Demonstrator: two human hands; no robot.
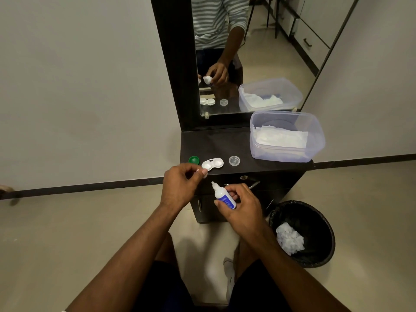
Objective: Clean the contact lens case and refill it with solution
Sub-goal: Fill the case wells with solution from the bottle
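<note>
Left hand pinch – item unclear, bottle gripped

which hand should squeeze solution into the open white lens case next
Right. The right hand already grips the small white bottle with the blue label, nozzle uncapped and tilted toward the white two-well lens case. The left hand pinches a small white cap.

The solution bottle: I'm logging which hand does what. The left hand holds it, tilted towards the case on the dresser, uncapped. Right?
Not quite. The head view shows the solution bottle in the right hand, not the left hand. It is uncapped, tilted towards the case.
</note>
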